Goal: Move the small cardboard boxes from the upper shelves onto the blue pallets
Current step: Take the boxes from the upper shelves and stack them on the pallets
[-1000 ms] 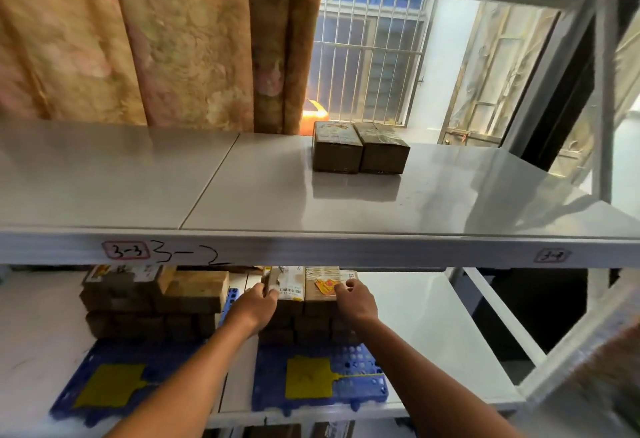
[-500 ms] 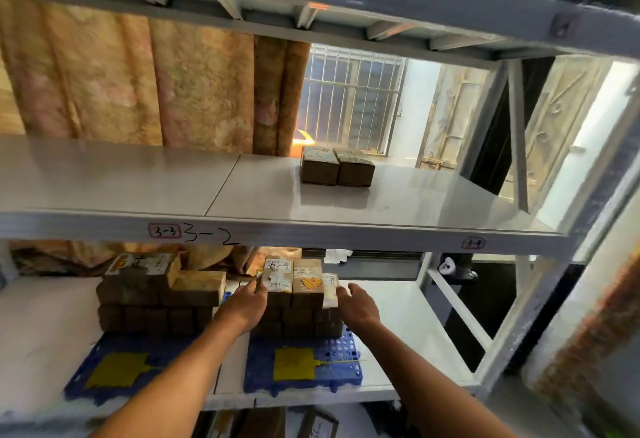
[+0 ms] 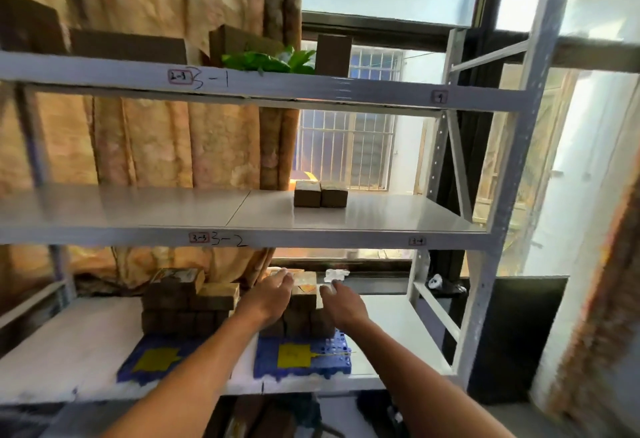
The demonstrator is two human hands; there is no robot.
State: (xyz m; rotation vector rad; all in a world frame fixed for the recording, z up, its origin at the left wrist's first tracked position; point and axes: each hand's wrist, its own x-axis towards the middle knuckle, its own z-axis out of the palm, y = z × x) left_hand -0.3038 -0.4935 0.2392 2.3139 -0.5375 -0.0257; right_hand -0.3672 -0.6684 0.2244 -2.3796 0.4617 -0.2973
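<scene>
Two hands, left hand [image 3: 273, 294] and right hand [image 3: 341, 300] (each grip relaxed, holding nothing), flank stacked boxes [image 3: 304, 302].

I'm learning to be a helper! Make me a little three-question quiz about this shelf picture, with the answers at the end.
1. True or false: the two boxes on the middle shelf sit side by side, touching.
2. How many blue pallets lie on the lower shelf? A) one B) two C) three
3. Fill in: the green leaves are on the ___ shelf.

Key
1. True.
2. B: the left pallet and the right pallet, each carrying a stack of boxes.
3. Top. Bonus: the left hand and right hand are at the right stack, one on each side of it; blur hides whether the fingers are gripping.
</scene>
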